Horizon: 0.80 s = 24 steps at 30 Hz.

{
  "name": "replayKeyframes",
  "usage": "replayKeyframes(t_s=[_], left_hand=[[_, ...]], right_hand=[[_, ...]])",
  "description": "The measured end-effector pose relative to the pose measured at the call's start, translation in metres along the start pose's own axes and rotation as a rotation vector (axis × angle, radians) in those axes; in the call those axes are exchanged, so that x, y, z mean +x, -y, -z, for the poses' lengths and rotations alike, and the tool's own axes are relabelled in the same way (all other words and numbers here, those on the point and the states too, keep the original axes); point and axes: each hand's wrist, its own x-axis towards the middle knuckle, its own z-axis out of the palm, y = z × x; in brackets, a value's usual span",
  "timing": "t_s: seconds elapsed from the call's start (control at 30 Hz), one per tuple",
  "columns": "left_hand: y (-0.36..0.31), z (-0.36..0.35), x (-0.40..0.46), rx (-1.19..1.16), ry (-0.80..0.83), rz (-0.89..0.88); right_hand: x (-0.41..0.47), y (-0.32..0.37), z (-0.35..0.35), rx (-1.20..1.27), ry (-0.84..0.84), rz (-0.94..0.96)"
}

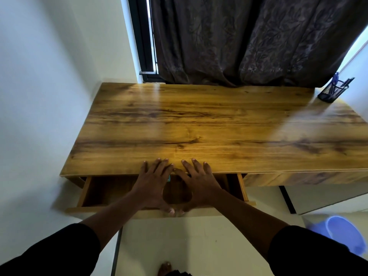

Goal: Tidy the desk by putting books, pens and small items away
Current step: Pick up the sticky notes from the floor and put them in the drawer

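Two hands lay flat with fingers spread, the left hand [154,182] and right hand [196,183] holding nothing, over the open drawer [99,191], fingertips on the tabletop [199,124] edge; closing the drawer seemed next; a pen holder [331,92] stood far right.

Dim room, window glare streaks desk [219,120], blurred warped edges

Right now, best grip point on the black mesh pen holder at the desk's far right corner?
Grip the black mesh pen holder around its side wall below the rim, coming from the near side. Pens stick out of the top, and the dark curtain hangs close behind.
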Motion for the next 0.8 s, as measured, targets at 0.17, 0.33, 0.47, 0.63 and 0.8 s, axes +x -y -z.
replayKeyframes(t_s=[0.17, 0.33, 0.47, 0.63, 0.8], left_hand=[[0.001, 0.004, 0.005, 0.020, -0.046, 0.013], [-0.001, 0.009, 0.007, 0.007, -0.083, 0.043], [-0.003, 0.012, 0.008, -0.015, -0.093, 0.060], [-0.006, 0.011, 0.008, -0.033, -0.139, 0.073], [-0.006, 0.012, 0.008, -0.026, -0.154, 0.091]], right_hand=[[0.001, 0.001, 0.005, 0.013, -0.027, -0.018], [0.006, 0.004, 0.011, 0.001, -0.047, -0.051], [0.007, 0.008, 0.013, 0.007, -0.051, -0.091], [0.007, 0.013, 0.012, 0.007, -0.085, -0.130], [0.010, 0.017, 0.009, 0.009, -0.100, -0.160]])
